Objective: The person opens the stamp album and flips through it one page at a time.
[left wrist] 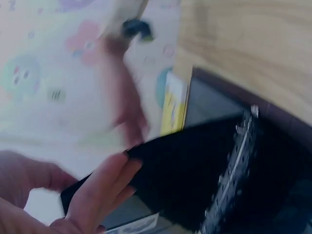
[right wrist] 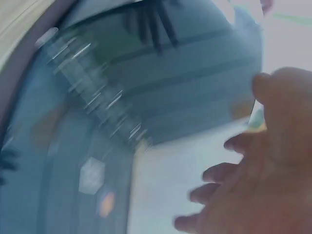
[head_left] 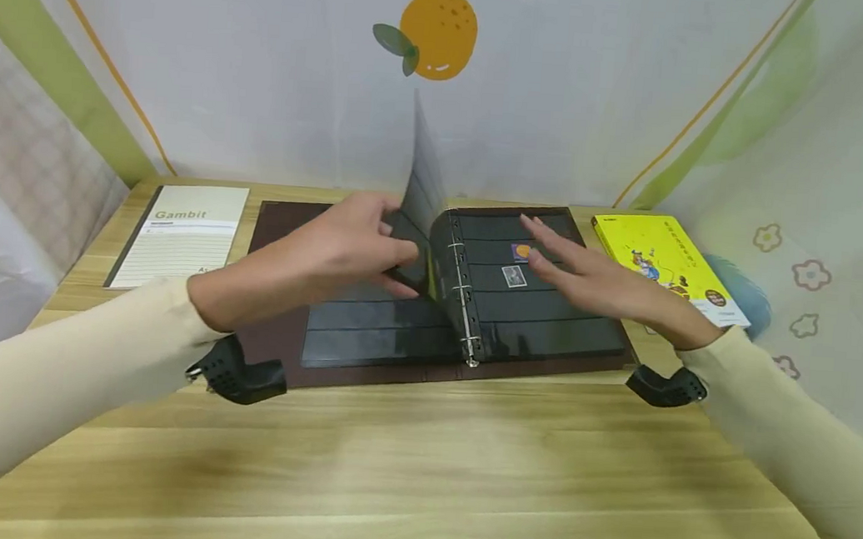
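Note:
A stamp album (head_left: 364, 379) with a dark brown cover and black strip-pocket pages lies spread out on the wooden table. My left hand (head_left: 361, 244) pinches a black album page (head_left: 425, 173) that stands upright from the ring binding (head_left: 463, 288); in the left wrist view the page's edge passes between thumb and fingers (left wrist: 105, 187). Above the right-hand page, my right hand (head_left: 589, 276) hovers with fingers extended, holding nothing. Two stamps sit in that page: a purple-and-orange stamp (head_left: 521, 252) and a grey stamp (head_left: 514, 276). The right wrist view is blurred.
A notebook (head_left: 182, 235) marked "Gambit" lies left of the album. To the right is a yellow book (head_left: 665, 265), with a blue rounded thing (head_left: 741, 291) behind it. Patterned curtain (head_left: 265, 66) hangs behind the table (head_left: 417, 469).

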`<act>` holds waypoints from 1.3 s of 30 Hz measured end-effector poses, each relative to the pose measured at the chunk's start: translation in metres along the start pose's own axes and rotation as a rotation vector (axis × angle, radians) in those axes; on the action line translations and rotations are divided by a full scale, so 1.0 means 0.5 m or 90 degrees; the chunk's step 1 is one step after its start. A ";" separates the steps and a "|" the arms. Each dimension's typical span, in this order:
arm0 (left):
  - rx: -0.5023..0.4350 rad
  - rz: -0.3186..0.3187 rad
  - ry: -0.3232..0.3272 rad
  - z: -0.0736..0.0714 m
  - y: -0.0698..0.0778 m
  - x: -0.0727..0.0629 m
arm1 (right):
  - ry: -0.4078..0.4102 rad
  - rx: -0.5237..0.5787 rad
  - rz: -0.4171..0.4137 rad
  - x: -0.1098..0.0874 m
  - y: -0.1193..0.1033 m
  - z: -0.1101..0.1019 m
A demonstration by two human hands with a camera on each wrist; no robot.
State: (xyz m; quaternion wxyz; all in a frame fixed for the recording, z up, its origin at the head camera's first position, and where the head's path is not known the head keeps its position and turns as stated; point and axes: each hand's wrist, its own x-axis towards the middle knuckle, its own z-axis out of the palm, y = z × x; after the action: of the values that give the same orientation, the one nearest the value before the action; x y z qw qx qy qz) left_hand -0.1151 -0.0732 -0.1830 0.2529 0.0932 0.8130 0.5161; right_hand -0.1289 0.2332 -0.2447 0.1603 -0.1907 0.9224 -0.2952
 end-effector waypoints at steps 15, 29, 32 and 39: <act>-0.050 -0.121 0.038 -0.080 -0.245 -0.005 | 0.034 -0.199 0.059 -0.020 0.203 0.155; 0.413 -0.122 0.051 -0.073 -0.306 0.019 | 0.026 -0.159 0.069 -0.012 0.203 0.161; 0.460 -0.092 0.055 -0.069 -0.307 0.010 | 0.031 -0.156 0.065 -0.012 0.205 0.162; 0.708 0.185 0.164 -0.034 -0.303 0.014 | 0.028 -0.164 0.069 -0.013 0.205 0.160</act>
State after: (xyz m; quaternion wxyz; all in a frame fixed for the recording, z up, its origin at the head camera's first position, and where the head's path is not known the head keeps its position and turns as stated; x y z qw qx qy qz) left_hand -0.1131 -0.1517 -0.3138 -0.0082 0.2588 0.9647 0.0484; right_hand -0.1170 0.2747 -0.3679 0.1299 -0.1533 0.9649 -0.1691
